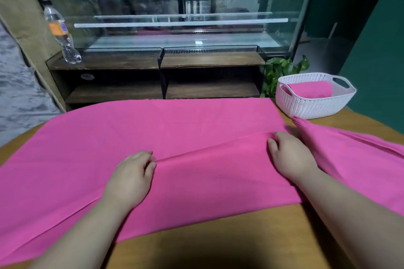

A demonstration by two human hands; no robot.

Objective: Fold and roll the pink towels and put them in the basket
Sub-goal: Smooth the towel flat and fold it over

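Note:
A large pink towel [140, 129] lies spread across the wooden table [218, 240]. Its near part is doubled over, with a fold edge running from the middle up toward the right. My left hand [131, 174] pinches this fold edge at its left end, fingers curled on the cloth. My right hand [290, 157] grips the same edge at its right end. A second pink towel [358, 155] lies bunched on the table at the right, partly under my right forearm. A white perforated basket [314, 107] stands at the table's far right with a rolled pink towel [310, 90] inside.
Beyond the table stands a dark wooden shelf unit [157, 61] with a glass display case [175, 13] on top. A plastic water bottle [61, 35] leans at its left end. A green plant [282, 70] shows behind the basket.

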